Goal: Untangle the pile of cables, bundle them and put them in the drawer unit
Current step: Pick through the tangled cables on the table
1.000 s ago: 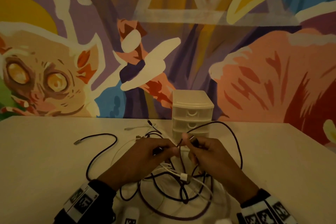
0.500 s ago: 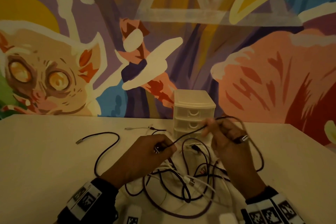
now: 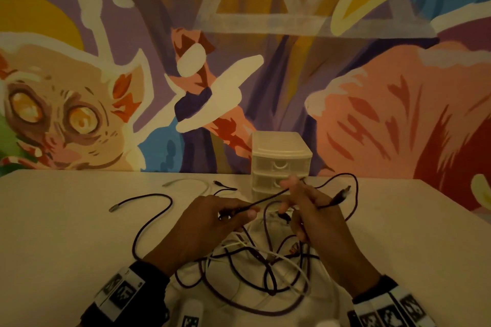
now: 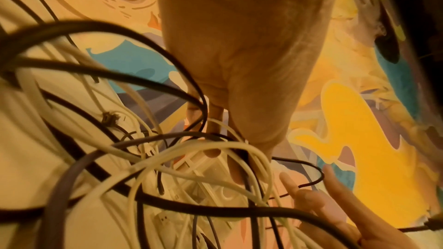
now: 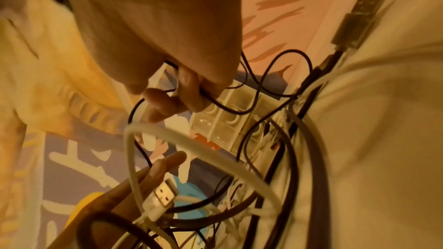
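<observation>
A tangled pile of dark and white cables (image 3: 255, 271) lies on the white table (image 3: 66, 241) in front of me. My left hand (image 3: 212, 220) pinches one thin dark cable (image 3: 268, 198) near its end. My right hand (image 3: 310, 210) holds the same cable further along, with a loop (image 3: 350, 194) arching to its right and a plug (image 3: 342, 194) sticking out beside it. The cable runs taut between both hands, above the pile. In the right wrist view, curled fingers (image 5: 189, 90) hold the thin dark cable (image 5: 225, 107). The white drawer unit (image 3: 281, 162) stands just behind my hands, its drawers closed.
A loose dark cable (image 3: 148, 207) curls off to the left of the pile, and a thin white one (image 3: 186, 182) lies near the wall. A white USB plug (image 5: 160, 196) hangs in the tangle. A painted mural wall (image 3: 239, 61) rises behind the table.
My right hand has drawn the dark cable up and to the right, away from my left hand, stretching it out. The loop to the right has widened.
</observation>
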Motion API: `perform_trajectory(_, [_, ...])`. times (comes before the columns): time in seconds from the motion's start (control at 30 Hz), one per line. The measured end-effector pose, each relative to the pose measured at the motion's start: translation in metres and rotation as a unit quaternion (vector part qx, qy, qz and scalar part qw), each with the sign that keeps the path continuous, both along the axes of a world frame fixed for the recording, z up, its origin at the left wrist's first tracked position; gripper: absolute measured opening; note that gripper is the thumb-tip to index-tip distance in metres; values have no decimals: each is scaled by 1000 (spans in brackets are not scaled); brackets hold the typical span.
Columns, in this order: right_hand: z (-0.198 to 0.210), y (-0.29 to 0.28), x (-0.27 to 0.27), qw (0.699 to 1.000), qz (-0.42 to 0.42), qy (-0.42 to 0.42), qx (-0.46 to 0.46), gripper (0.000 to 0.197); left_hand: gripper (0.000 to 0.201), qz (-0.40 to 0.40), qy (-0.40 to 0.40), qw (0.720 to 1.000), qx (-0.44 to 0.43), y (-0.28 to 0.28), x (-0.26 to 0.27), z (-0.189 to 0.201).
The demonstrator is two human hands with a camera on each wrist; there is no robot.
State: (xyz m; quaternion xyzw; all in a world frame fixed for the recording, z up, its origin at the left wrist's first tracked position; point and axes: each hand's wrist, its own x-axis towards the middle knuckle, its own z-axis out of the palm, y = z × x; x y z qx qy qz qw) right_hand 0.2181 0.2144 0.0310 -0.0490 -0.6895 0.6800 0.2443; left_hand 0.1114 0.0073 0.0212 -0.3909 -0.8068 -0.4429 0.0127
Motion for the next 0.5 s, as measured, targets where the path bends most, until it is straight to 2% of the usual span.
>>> perform_trajectory(0.1, [-1, 6, -3, 998, -55, 30, -15, 35, 21, -7, 14, 1000, 3, 0, 5, 4])
perform_trajectory(0.17, [-3, 15, -3, 997, -64, 38, -25, 37, 21, -5, 29, 999, 16, 0, 8, 10])
perform_trajectory(0.27, [-2, 16, -1, 999, -31, 16, -7, 47, 20, 31, 56, 996, 55, -5, 6, 24])
perform_trajectory(0.37, [10, 26, 3, 996, -73, 28, -39, 56, 25, 119, 51, 984, 122, -37, -7, 52])
perform_trajectory(0.43, [20, 40, 5, 990, -38, 73, -118, 53, 28, 196, 54, 964, 169, -81, -24, 68])
perform_trajectory(0.5, [25, 49, 6, 974, 4, 111, -199, 46, 30, 307, 65, 940, 137, -131, -49, 71])
